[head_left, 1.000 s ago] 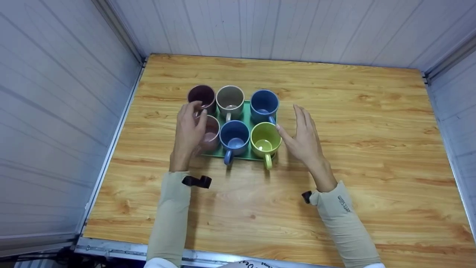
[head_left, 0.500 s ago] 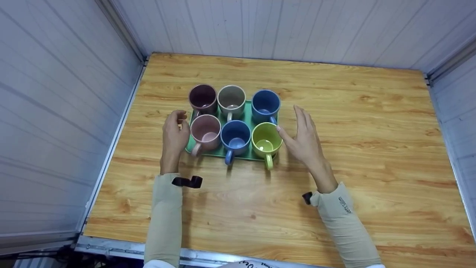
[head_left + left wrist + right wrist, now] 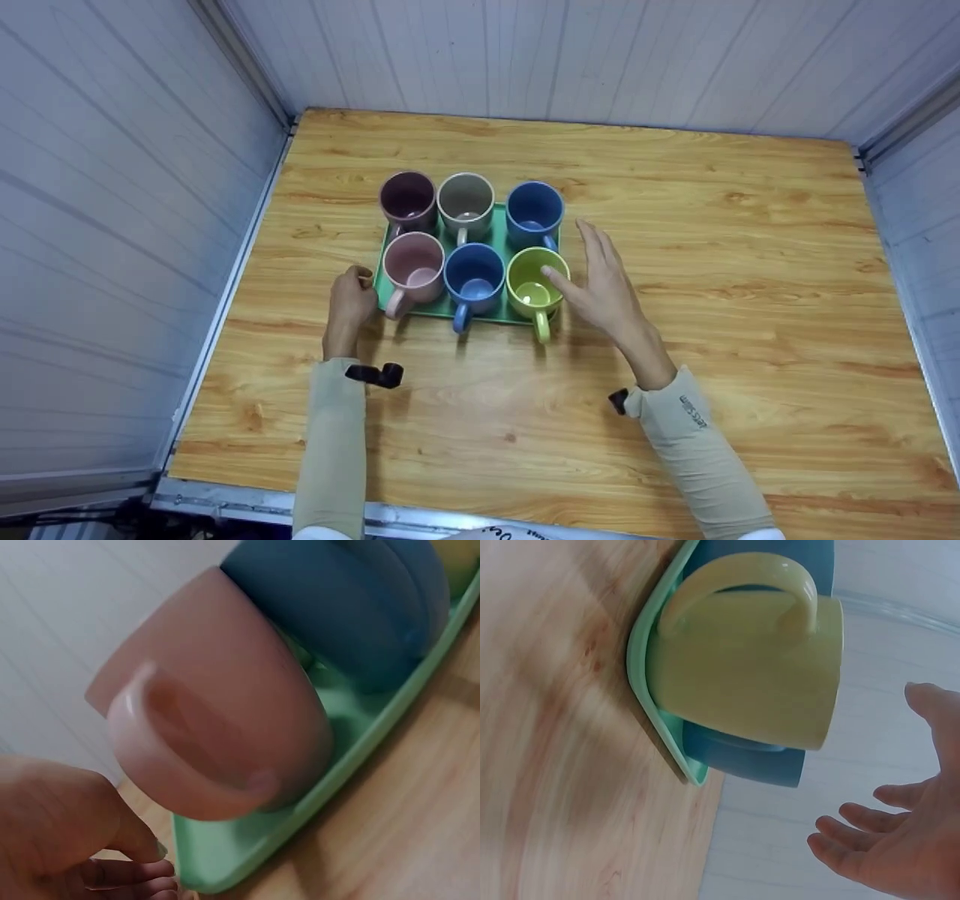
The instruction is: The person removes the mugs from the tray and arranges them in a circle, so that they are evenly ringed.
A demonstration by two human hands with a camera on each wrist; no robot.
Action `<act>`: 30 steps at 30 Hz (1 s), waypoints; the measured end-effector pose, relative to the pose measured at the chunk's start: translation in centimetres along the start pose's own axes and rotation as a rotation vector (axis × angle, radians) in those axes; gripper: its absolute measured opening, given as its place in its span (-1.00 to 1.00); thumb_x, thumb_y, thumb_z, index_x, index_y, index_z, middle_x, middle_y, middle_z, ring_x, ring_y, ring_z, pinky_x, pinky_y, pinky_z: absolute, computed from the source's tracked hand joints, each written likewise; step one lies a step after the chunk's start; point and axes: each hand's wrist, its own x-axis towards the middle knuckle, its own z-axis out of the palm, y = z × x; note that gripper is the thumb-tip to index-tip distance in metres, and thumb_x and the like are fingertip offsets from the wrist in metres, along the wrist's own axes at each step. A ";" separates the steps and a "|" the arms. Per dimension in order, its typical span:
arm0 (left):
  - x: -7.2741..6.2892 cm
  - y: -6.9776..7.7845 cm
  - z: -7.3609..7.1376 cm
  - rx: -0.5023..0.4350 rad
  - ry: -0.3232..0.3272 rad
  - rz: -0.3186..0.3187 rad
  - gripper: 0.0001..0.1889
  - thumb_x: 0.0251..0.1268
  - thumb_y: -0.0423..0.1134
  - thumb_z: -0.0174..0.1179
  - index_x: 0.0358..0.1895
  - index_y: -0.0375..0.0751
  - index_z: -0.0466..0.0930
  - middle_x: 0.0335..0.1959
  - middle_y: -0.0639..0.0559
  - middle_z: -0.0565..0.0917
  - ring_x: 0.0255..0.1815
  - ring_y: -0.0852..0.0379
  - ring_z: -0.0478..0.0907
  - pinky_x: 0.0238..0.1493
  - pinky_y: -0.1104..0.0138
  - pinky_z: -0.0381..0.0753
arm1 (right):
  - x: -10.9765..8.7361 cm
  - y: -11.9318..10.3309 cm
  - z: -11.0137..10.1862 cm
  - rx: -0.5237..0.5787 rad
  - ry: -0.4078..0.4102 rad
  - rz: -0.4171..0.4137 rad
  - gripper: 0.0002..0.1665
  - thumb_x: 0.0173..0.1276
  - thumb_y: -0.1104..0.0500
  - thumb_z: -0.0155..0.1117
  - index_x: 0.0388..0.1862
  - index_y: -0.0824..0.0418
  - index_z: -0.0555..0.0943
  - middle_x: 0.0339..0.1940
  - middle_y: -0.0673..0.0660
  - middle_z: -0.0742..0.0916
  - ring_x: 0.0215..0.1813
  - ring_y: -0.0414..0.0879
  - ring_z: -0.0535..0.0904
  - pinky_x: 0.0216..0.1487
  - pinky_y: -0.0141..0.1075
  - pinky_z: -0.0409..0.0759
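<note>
A green tray (image 3: 498,223) carries several mugs in two rows. In the back row stand a dark purple mug (image 3: 407,201), a grey mug (image 3: 466,204) and a blue mug (image 3: 534,214). The front row has a pink mug (image 3: 414,264), another blue mug (image 3: 474,276) and a yellow-green mug (image 3: 535,285). My left hand (image 3: 351,304) is low at the tray's left edge, fingertips at or against the rim; the left wrist view shows no finger hooked around it. My right hand (image 3: 606,294), fingers spread, hovers right of the yellow-green mug, apart from it in the right wrist view.
The wooden table (image 3: 720,315) extends around the tray on all sides. White panel walls (image 3: 517,60) enclose the table at the back, left and right. A metal edge (image 3: 225,499) runs along the front.
My left hand has left the pink and purple mugs, moving left, then down toward me along the tray's left edge. My right hand has shifted slightly left, its thumb now overlapping the yellow-green mug in view.
</note>
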 end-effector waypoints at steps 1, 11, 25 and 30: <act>0.0 -0.3 0.2 0.002 -0.013 -0.004 -0.59 0.18 -0.48 -0.15 0.12 -0.47 0.41 -0.08 -0.29 0.55 -0.03 -0.11 0.47 0.07 0.11 0.43 | 0.0 0.0 0.2 -0.001 -0.013 0.003 0.07 0.24 -0.33 0.18 0.52 0.17 0.02 0.49 0.23 0.21 0.50 0.12 0.09 0.44 0.09 0.10; 0.4 -1.0 0.8 0.000 -0.036 -0.013 -0.53 0.04 -0.56 -0.16 0.10 -0.52 0.40 -0.09 -0.36 0.56 -0.07 -0.12 0.49 -0.01 0.14 0.48 | -0.3 -0.2 1.5 0.015 -0.094 0.040 0.17 0.16 -0.39 0.21 0.53 0.17 -0.03 0.46 0.23 0.24 0.42 0.12 0.24 0.37 0.07 0.25; 0.6 -0.4 -0.1 -0.061 -0.205 -0.153 -0.56 0.21 -0.46 -0.23 0.20 -0.41 0.25 0.13 -0.29 0.41 0.05 -0.09 0.36 0.09 0.15 0.38 | -1.3 -1.0 3.8 -0.044 -0.062 0.119 0.25 0.05 -0.34 0.35 0.48 0.28 0.00 0.26 0.25 0.31 0.23 0.07 0.28 0.24 0.00 0.37; 0.8 -0.2 -0.2 -0.089 -0.232 -0.185 -0.56 0.23 -0.46 -0.26 0.21 -0.38 0.22 0.16 -0.27 0.38 0.08 -0.09 0.34 0.12 0.15 0.37 | -1.3 -1.1 4.4 -0.064 -0.024 0.112 0.28 0.00 -0.35 0.38 0.46 0.32 0.03 0.26 0.25 0.30 0.25 0.10 0.25 0.23 0.00 0.37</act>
